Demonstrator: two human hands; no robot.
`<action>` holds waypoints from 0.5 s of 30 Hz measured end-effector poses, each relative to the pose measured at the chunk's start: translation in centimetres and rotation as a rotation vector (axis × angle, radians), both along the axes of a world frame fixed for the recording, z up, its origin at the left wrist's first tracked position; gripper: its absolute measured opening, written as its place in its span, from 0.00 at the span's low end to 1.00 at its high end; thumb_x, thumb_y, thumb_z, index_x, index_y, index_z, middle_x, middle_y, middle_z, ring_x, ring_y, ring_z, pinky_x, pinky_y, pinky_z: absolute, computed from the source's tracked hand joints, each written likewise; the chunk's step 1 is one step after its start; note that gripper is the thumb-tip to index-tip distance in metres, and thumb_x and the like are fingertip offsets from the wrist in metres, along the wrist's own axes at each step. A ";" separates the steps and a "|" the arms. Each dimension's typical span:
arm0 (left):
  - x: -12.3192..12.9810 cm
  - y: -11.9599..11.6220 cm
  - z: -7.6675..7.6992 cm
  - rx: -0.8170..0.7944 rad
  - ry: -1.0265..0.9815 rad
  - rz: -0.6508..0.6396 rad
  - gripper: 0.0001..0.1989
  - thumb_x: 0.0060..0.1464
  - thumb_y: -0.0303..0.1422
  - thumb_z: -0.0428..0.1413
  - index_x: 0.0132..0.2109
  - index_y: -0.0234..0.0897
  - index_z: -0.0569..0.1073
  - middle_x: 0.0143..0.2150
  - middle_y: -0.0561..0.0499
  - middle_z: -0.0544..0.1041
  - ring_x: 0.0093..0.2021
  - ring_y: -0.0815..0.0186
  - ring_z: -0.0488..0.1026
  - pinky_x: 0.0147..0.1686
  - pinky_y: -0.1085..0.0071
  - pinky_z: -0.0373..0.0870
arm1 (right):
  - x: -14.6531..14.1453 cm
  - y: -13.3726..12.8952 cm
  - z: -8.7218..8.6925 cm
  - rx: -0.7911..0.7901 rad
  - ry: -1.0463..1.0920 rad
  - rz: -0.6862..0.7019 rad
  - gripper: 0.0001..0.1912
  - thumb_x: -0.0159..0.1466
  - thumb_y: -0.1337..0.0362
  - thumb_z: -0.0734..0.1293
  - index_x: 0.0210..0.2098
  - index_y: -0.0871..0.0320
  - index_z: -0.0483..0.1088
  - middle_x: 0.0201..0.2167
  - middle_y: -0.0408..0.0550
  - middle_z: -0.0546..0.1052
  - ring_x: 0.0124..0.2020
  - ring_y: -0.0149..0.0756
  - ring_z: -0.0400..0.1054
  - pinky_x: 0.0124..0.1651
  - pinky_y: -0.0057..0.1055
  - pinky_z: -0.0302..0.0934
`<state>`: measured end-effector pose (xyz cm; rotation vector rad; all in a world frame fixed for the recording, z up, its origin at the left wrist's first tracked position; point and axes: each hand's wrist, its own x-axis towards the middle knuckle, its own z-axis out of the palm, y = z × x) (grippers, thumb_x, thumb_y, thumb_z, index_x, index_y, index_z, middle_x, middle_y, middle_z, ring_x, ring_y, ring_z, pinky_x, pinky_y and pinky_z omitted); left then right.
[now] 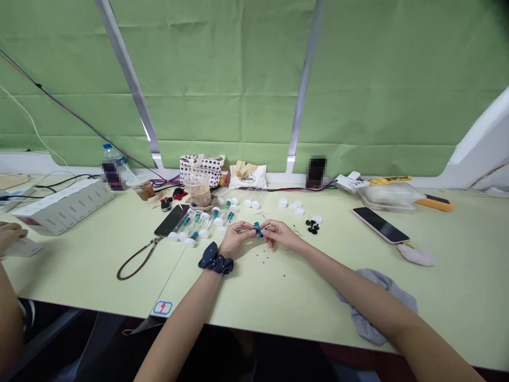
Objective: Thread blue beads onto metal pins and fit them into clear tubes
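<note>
Between my two hands is a small blue plastic part [258,229], too small to identify more exactly. My left hand [236,237] is closed with its fingertips on the part's left side. From the right, my right hand [280,233] pinches it too. Just left lie several clear tubes [203,222] with white caps and blue or green pieces inside. Behind my hands are thin metal pieces [262,214]. Black round pieces [312,227] sit right of my right hand, near loose white caps [296,206]. Tiny dark bits [264,258] are scattered in front of my hands.
A dark phone [172,219] with a strap and a drink cup [199,192] stand left of the tubes. Another phone [380,225] and a grey cloth [376,302] lie right. White boxes [66,206] and another person's hand [11,236] are far left.
</note>
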<state>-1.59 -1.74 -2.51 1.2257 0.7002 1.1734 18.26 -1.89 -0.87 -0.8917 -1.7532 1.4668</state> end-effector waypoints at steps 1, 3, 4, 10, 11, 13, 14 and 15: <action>0.0 0.0 0.0 0.004 -0.002 -0.010 0.14 0.39 0.33 0.66 0.34 0.30 0.73 0.34 0.45 0.78 0.34 0.61 0.76 0.43 0.58 0.70 | 0.0 0.1 -0.1 -0.009 0.000 -0.007 0.21 0.57 0.49 0.65 0.41 0.59 0.64 0.23 0.41 0.70 0.19 0.26 0.65 0.21 0.24 0.62; 0.0 -0.1 0.0 0.015 0.005 -0.029 0.13 0.40 0.32 0.65 0.34 0.30 0.73 0.34 0.45 0.78 0.34 0.61 0.76 0.42 0.58 0.69 | -0.1 0.2 -0.2 -0.006 0.016 -0.029 0.21 0.56 0.49 0.65 0.41 0.59 0.65 0.26 0.43 0.71 0.20 0.26 0.66 0.21 0.25 0.63; 0.0 -0.1 -0.1 0.019 0.015 -0.035 0.13 0.40 0.32 0.65 0.34 0.30 0.73 0.34 0.45 0.78 0.34 0.61 0.76 0.43 0.58 0.69 | -0.1 0.3 -0.3 0.001 0.032 -0.042 0.20 0.56 0.50 0.66 0.40 0.59 0.65 0.28 0.44 0.71 0.21 0.26 0.66 0.21 0.25 0.63; 0.1 0.0 -0.6 0.030 0.056 -0.046 0.13 0.39 0.31 0.65 0.34 0.29 0.75 0.34 0.46 0.78 0.35 0.63 0.75 0.44 0.61 0.69 | -0.3 0.3 -0.2 -0.006 0.074 -0.045 0.19 0.55 0.51 0.67 0.38 0.60 0.68 0.31 0.45 0.70 0.25 0.28 0.67 0.25 0.27 0.66; 0.0 0.1 -0.7 0.029 0.057 -0.045 0.13 0.39 0.31 0.66 0.34 0.30 0.75 0.34 0.46 0.78 0.35 0.63 0.75 0.44 0.61 0.69 | -0.3 0.2 -0.2 -0.010 0.078 -0.045 0.19 0.55 0.51 0.67 0.37 0.60 0.68 0.31 0.46 0.71 0.26 0.29 0.68 0.26 0.28 0.67; 0.0 0.1 -0.6 0.024 0.060 -0.039 0.14 0.38 0.31 0.66 0.34 0.30 0.75 0.34 0.46 0.78 0.35 0.63 0.75 0.43 0.62 0.69 | -0.3 0.1 0.0 -0.015 0.095 -0.035 0.19 0.54 0.51 0.68 0.38 0.60 0.68 0.32 0.46 0.71 0.28 0.30 0.68 0.27 0.30 0.68; 0.0 0.1 -0.6 0.019 0.062 -0.039 0.14 0.38 0.31 0.66 0.33 0.30 0.75 0.33 0.46 0.78 0.35 0.63 0.75 0.43 0.62 0.69 | -0.3 0.0 0.0 -0.018 0.106 -0.020 0.19 0.54 0.52 0.68 0.38 0.60 0.68 0.32 0.47 0.71 0.28 0.31 0.69 0.28 0.31 0.68; 0.0 0.1 -0.6 0.015 0.062 -0.041 0.13 0.38 0.31 0.66 0.33 0.30 0.75 0.34 0.46 0.78 0.35 0.63 0.75 0.42 0.62 0.69 | -0.3 0.0 0.1 -0.018 0.117 -0.003 0.20 0.53 0.53 0.69 0.39 0.60 0.68 0.33 0.47 0.71 0.29 0.31 0.69 0.29 0.32 0.69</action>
